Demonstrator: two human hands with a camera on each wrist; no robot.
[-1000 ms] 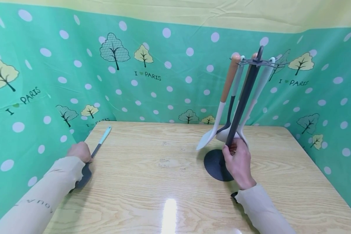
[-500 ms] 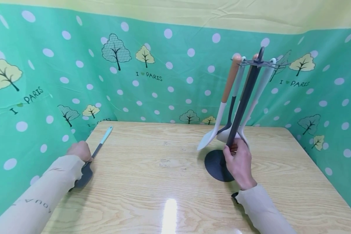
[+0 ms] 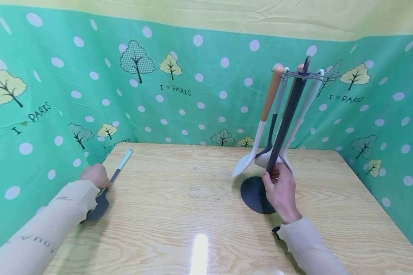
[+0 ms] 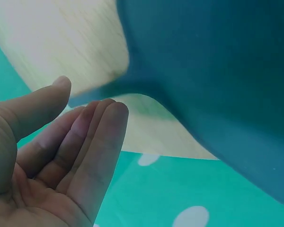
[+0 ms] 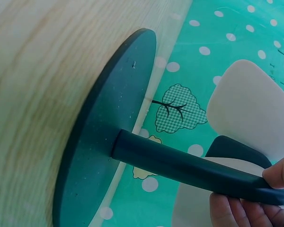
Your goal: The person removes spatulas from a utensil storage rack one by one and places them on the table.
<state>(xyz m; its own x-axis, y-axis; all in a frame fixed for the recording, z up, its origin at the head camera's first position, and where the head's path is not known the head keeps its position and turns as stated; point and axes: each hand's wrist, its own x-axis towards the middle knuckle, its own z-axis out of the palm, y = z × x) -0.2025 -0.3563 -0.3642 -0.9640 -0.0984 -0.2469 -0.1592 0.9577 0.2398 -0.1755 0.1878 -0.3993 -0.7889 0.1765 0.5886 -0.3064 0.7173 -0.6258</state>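
On the left of the table, a spatula (image 3: 100, 206) with a dark grey blade and a light-blue handle end lies flat. My left hand (image 3: 94, 176) is at its neck; in the left wrist view the fingers are nearly straight, thumb apart, beside the spatula neck (image 4: 114, 88). Whether they touch it I cannot tell. On the right, my right hand (image 3: 281, 190) grips the black pole (image 3: 286, 121) of a utensil stand, low down above its round base (image 3: 252, 194). From the stand's top ring hang several utensils, among them a white turner (image 3: 259, 139) with a wooden handle.
The wooden table (image 3: 179, 198) spreads between the two hands. A green dotted curtain (image 3: 192, 99) hangs along its back and sides. In the right wrist view, a white utensil head (image 5: 250, 106) hangs close to the right hand.
My left hand has shifted very slightly forward and to the right by the spatula's neck. The right hand and the stand look unmoved.
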